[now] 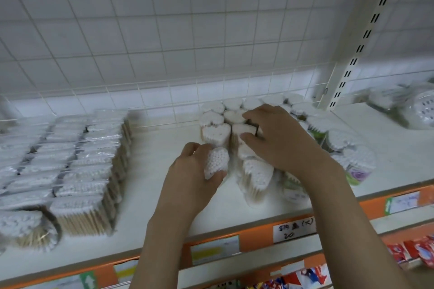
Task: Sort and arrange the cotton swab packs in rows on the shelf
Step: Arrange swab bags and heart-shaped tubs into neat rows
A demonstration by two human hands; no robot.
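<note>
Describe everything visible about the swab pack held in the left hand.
The heart-shaped cotton swab pack is a clear plastic wrap, as it looks, round a tight bundle of swabs, with white cotton tips crowded at the top face. It is tilted, top toward the camera, in the grip of the left hand, with fingers curled behind it and the thumb under its lower edge. It sits just in front of the upright heart-shaped packs on the white shelf; whether it touches them or the shelf cannot be told.

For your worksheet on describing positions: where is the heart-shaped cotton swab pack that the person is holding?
In the head view, the heart-shaped pack is gripped in the left hand just above the shelf, at the front left of the standing heart-shaped packs.
</note>
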